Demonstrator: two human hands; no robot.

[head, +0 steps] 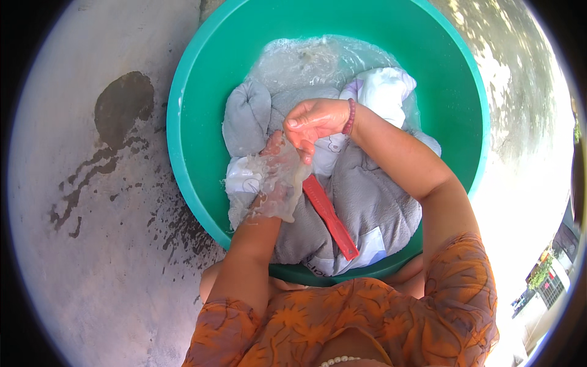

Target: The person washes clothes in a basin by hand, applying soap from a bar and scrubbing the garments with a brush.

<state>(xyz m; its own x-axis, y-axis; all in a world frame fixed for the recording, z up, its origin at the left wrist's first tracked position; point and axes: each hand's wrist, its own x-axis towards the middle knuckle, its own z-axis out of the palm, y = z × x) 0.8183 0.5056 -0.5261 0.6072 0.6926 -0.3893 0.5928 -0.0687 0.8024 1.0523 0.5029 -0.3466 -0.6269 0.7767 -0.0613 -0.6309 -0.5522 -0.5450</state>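
Note:
A sheet of splashing water point(286, 183) spreads over my left hand point(274, 153) and wrist, above wet cloth in a green plastic tub point(440, 59). The splash hides much of that hand's shape. Just up and right of it, my right hand point(314, 126) is loosely curled with nothing visible in it, a beaded bracelet point(351, 116) at the wrist. Below both hands lies bulky grey plush fabric point(367, 197) with white printed parts point(383, 94). On the fabric rests a long red plastic tool point(330, 218), like a scrubbing brush, with a hole at its near end.
Cloudy, sudsy water point(302, 59) pools at the tub's far side. Left of the tub, the concrete floor point(59, 137) has a large wet patch point(124, 110) and scattered splashes. Bright sunlight falls on the ground point(518, 151) at right. My knees flank the tub's near rim.

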